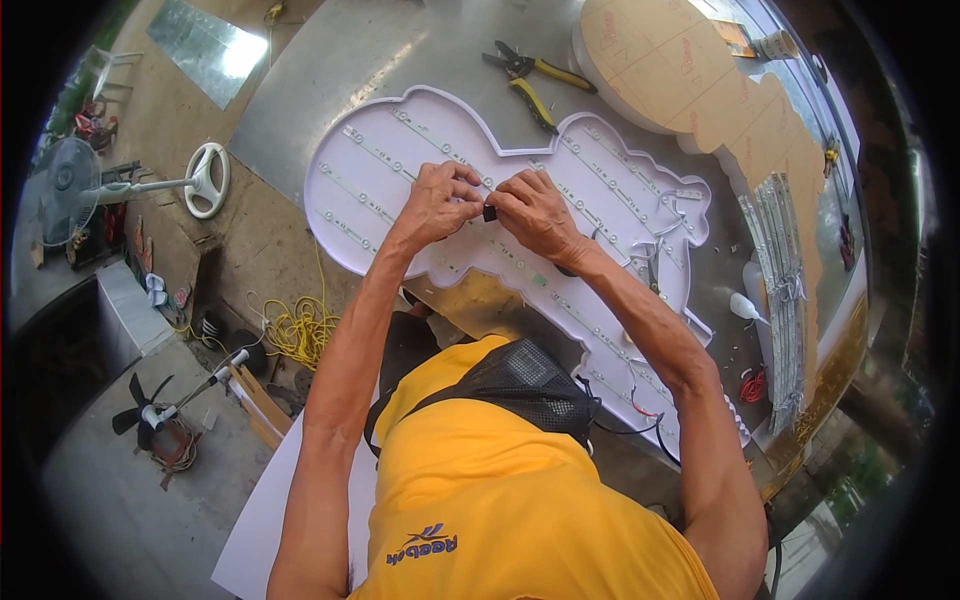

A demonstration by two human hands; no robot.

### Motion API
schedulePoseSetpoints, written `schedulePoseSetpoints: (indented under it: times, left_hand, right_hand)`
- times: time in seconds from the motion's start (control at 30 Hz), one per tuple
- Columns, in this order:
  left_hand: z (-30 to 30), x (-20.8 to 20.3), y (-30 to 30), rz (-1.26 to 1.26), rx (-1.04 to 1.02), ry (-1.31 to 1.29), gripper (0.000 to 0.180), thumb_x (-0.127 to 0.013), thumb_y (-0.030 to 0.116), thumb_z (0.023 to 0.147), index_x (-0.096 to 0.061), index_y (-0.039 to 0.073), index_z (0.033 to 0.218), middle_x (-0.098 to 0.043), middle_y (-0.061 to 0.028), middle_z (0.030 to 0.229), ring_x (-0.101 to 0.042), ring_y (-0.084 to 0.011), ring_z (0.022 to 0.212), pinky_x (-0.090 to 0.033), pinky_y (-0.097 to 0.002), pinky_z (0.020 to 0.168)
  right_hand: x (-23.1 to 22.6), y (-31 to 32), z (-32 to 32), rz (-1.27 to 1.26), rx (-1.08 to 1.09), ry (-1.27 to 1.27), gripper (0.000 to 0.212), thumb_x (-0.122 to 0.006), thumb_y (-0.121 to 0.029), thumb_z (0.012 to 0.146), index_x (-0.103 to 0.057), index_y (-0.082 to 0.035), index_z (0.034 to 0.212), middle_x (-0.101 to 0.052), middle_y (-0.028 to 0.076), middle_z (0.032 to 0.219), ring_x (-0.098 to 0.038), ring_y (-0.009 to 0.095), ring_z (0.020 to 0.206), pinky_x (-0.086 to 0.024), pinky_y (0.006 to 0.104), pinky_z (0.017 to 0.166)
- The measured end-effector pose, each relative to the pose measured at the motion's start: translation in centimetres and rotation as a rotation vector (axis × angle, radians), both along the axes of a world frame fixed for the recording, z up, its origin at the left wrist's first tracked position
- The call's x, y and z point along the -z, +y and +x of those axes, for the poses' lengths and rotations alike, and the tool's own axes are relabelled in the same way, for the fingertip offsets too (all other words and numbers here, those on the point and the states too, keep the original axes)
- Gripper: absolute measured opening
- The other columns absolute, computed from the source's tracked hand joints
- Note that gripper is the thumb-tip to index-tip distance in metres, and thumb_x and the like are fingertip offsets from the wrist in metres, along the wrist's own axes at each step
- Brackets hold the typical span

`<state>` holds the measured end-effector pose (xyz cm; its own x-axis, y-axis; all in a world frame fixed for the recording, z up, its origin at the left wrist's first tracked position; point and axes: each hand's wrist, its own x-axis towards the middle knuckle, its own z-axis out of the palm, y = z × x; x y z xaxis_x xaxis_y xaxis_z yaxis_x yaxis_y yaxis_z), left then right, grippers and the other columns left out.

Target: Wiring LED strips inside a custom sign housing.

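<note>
Closely, both hands meet over a small black piece (489, 213) held just above the shallow white tray (440, 112), left of the tray's middle. The right hand (540, 212) comes in from the right with its wrist bent and knuckles up, its grip pinching the black piece between thumb and fingertips. The left hand (440, 203) faces it, fingers curled and thumb pointing inward; its fingertips are drawn close beside the piece, but I cannot tell whether its grip holds anything.

The black piece looks short and dark, mostly covered by the fingers. The tray has a curvy outline and a raised rim, with slanting rows of light strips (372, 149) across its floor.

It lies on a grey metal counter (440, 50). Beyond its far edge rest pliers (519, 68) with black and yellow handles, spread apart. To the right are a large brown board (670, 70) with a wavy edge, a bundle of silvery strips (785, 300) and a coil of red wire (753, 387).
</note>
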<state>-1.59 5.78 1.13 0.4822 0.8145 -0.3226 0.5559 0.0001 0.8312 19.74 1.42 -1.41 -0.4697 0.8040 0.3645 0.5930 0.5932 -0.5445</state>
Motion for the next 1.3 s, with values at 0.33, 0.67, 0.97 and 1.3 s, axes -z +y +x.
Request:
schedulePoseSetpoints:
  times: [0.33,0.67,0.97,1.3]
  left_hand:
    - [-0.2,0.8,-0.5,0.019,-0.070,-0.059,0.018,-0.080,0.009,0.076,-0.074,0.006,0.093,-0.066,-0.0008,0.111,-0.049,-0.0249,0.112,-0.050,-0.0342,0.094]
    - [0.2,1.0,-2.5,0.290,-0.113,-0.110,0.011,-0.081,0.008,0.073,-0.078,0.010,0.083,-0.065,0.0020,0.101,-0.054,-0.0219,0.103,-0.049,-0.0331,0.088]
    - [0.5,0.6,-2.8,0.398,-0.099,-0.049,0.010,-0.082,0.014,0.073,-0.078,0.011,0.082,-0.065,0.0020,0.095,-0.055,-0.0207,0.103,-0.041,-0.0384,0.094]
    - [1.5,1.2,-3.2,0.384,-0.262,-0.030,0.010,-0.080,0.015,0.069,-0.077,0.012,0.077,-0.066,0.0033,0.098,-0.054,-0.0212,0.105,-0.037,-0.0403,0.092]
  right_hand:
    - [0.2,0.7,0.2,0.021,-0.038,0.077,0.014,-0.075,-0.008,0.077,-0.070,-0.008,0.091,-0.061,0.003,0.088,-0.056,0.021,0.087,-0.043,0.0350,0.078]
    - [-1.3,1.7,1.2,-0.302,-0.122,0.007,0.010,-0.068,-0.014,0.087,-0.073,-0.009,0.094,-0.062,0.003,0.088,-0.054,0.022,0.089,-0.040,0.0378,0.079]
    - [-1.0,2.3,0.8,-0.509,-0.051,-0.013,0.013,-0.068,-0.013,0.085,-0.071,-0.003,0.093,-0.063,0.010,0.089,-0.054,0.028,0.088,-0.044,0.0397,0.082]
    - [-1.2,1.4,-0.2,-0.381,0.035,0.016,0.010,-0.068,-0.011,0.082,-0.064,-0.003,0.087,-0.061,0.013,0.086,-0.056,0.033,0.089,-0.047,0.0420,0.080]
